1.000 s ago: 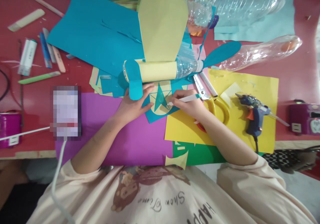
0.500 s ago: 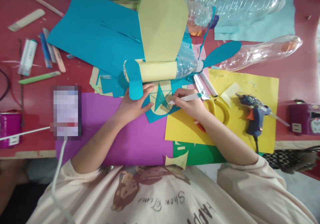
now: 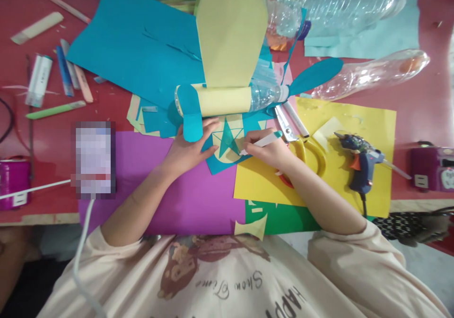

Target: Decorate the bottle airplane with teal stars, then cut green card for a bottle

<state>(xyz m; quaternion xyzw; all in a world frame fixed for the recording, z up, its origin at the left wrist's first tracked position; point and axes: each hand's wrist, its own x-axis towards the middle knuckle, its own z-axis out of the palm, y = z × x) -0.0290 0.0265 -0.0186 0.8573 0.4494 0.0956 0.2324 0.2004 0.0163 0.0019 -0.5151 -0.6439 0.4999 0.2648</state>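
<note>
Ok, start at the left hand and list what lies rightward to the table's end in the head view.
left hand → teal star → right hand gripping a white pen → yellow-handled scissors → blue glue gun → purple box

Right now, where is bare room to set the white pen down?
Bare: the purple paper sheet below the left hand; the yellow paper sheet between right forearm and blue glue gun. Crowded: around the yellow-handled scissors.
</note>
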